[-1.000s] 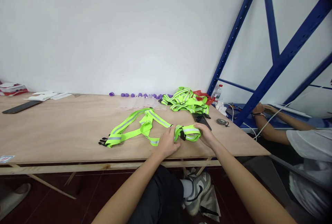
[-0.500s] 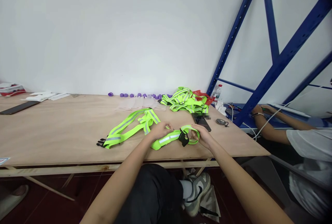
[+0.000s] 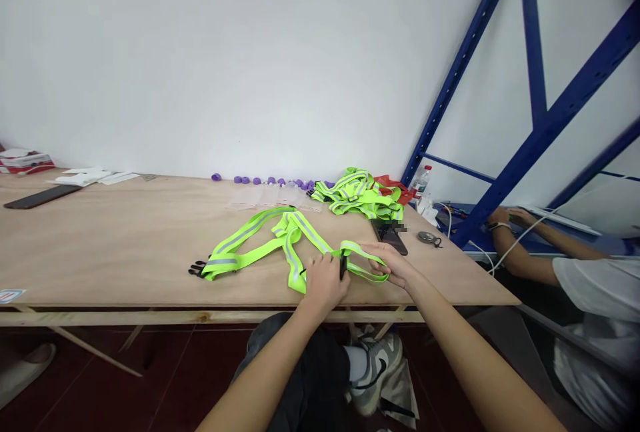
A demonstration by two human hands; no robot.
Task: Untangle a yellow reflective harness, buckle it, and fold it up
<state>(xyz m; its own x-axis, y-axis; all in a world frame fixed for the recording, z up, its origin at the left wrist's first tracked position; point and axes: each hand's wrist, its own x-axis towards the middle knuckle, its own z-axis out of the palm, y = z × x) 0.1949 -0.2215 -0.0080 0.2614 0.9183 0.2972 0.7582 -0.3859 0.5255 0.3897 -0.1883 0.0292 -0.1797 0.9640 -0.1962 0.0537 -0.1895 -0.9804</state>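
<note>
A neon-yellow reflective strap (image 3: 250,224) with grey stripes lies in loops on the wooden table. At its left end is a black buckle prong piece (image 3: 197,269). My left hand (image 3: 325,280) is closed around the strap near a black buckle (image 3: 343,266), which stands on edge beside the fingers. Just to the right, my right hand (image 3: 393,264) holds the looped end of the strap, fingers partly inside the loop. The palm side of the left hand is hidden.
A pile of similar straps (image 3: 360,195) sits at the back right near a red bag (image 3: 393,187), a phone (image 3: 390,237) and a round metal object (image 3: 427,238). Purple rolls (image 3: 257,181) and clear bags (image 3: 270,197) line the wall. A co-worker's arm (image 3: 520,255) is beyond the blue frame (image 3: 540,125).
My left hand has moved right and down along the strap to the black buckle, which has turned edge-on. The loop at my right hand has become longer and flatter.
</note>
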